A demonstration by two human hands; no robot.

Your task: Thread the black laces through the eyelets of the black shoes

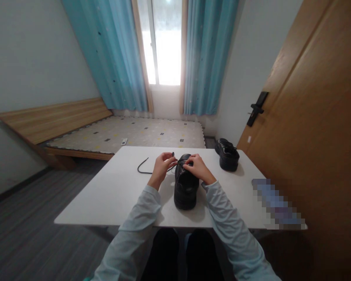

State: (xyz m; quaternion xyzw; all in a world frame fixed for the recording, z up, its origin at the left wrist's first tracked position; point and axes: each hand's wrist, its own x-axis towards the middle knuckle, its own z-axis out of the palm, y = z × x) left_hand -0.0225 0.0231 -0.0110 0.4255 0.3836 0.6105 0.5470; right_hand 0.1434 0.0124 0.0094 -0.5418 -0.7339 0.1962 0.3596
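A black shoe (186, 191) stands on the white table with its heel towards me. My left hand (163, 167) is at the left of its upper part, fingers pinched on a black shoelace (144, 172). One length of that lace curves over the tabletop to the left of the hand. Over the shoe's lacing area, my right hand (198, 168) has thumb and fingers closed together at the laces; what exactly lies between them is too small to make out.
A second black shoe (228, 158) stands at the table's back right. A pixelated flat item (277, 205) lies along the right edge of the white table (105, 195). Behind are a bed (152, 132) and, to the right, a wooden door (316, 117).
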